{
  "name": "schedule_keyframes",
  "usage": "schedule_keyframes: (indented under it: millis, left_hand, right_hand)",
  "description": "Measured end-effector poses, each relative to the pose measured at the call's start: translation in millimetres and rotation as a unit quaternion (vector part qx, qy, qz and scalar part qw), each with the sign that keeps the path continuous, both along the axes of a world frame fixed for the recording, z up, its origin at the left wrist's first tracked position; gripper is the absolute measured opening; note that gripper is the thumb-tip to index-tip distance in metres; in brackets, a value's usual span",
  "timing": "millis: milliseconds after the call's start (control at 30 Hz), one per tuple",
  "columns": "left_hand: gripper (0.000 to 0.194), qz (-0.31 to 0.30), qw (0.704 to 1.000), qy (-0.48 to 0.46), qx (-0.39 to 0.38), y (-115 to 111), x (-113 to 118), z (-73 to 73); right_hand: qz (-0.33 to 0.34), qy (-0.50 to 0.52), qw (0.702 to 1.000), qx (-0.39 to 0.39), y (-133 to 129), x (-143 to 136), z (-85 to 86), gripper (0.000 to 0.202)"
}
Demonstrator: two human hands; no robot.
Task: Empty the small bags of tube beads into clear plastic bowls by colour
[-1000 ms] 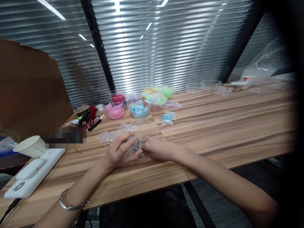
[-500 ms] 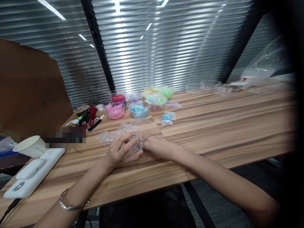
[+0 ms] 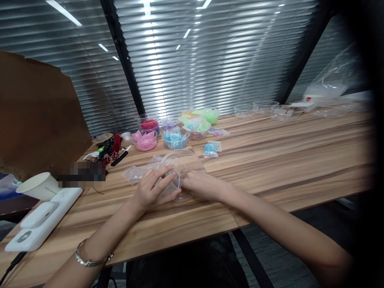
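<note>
My left hand (image 3: 157,185) curls around a small clear plastic container (image 3: 177,182) with a pale round rim, tilted with its rim toward my right hand. Its contents do not show clearly. My right hand (image 3: 199,184) is closed close to that rim, knuckles up. Its fingertips are turned away, so whatever they pinch is hidden. Under and behind both hands is a larger clear round plastic bowl (image 3: 187,154) on the wooden table (image 3: 270,160). Crumpled clear zip bags (image 3: 136,173) lie just left of it.
Clear bowls of pink packets (image 3: 145,141), blue packets (image 3: 175,140) and other colours stand behind. A blue bead packet (image 3: 211,149) lies nearer. Left are a paper cup (image 3: 40,185), a white power strip (image 3: 39,224) and red-black cords (image 3: 112,146). Clear tubs (image 3: 244,112) stand far right.
Both hands stay in almost the same place around the small container. My right hand has shifted very slightly, and the larger bowl's outline shows a little more clearly.
</note>
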State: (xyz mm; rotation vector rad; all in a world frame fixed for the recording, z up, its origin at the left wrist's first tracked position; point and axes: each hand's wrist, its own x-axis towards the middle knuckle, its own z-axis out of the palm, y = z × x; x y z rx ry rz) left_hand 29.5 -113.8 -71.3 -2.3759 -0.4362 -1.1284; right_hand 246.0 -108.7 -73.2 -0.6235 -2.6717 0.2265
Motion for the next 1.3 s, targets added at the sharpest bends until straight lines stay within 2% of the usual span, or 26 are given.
schedule_keyframes:
  millis: [167, 400, 500, 700, 867, 1067, 1300]
  left_hand:
    - [0.064, 0.021, 1.0, -0.009, -0.021, 1.5, -0.7, -1.1]
    - [0.066, 0.062, 0.996, -0.031, -0.056, 1.6, 2.3, -0.1]
    - [0.064, 0.084, 0.994, -0.044, -0.055, 1.5, 3.3, 1.2]
    - [0.062, 0.078, 0.994, -0.036, -0.07, 1.1, 4.8, 2.1]
    - [0.06, 0.079, 0.992, -0.035, -0.095, 1.1, 5.1, 1.7]
    - [0.058, 0.069, 0.988, -0.029, -0.135, 1.8, 5.3, 0.8]
    - [0.061, 0.047, 0.986, -0.035, -0.155, 1.6, 4.7, -2.2]
  right_hand:
    - [-0.018, -0.002, 0.998, 0.062, 3.7, -0.1, -1.1, 0.036]
    - [-0.086, 0.011, 0.988, 0.13, 8.3, -2.7, -1.9, 0.02]
    - [-0.125, 0.018, 0.982, 0.138, 7.7, -1.6, -0.1, 0.012]
    - [-0.156, 0.052, 0.98, 0.112, 5.9, -2.2, 2.7, 0.013]
    - [-0.157, 0.11, 0.977, 0.09, 5.7, -4.6, 4.3, 0.01]
    - [-0.124, 0.172, 0.974, 0.078, 6.0, -5.9, 5.4, 0.011]
    - [-0.086, 0.238, 0.963, 0.097, 5.1, -6.6, 7.3, 0.016]
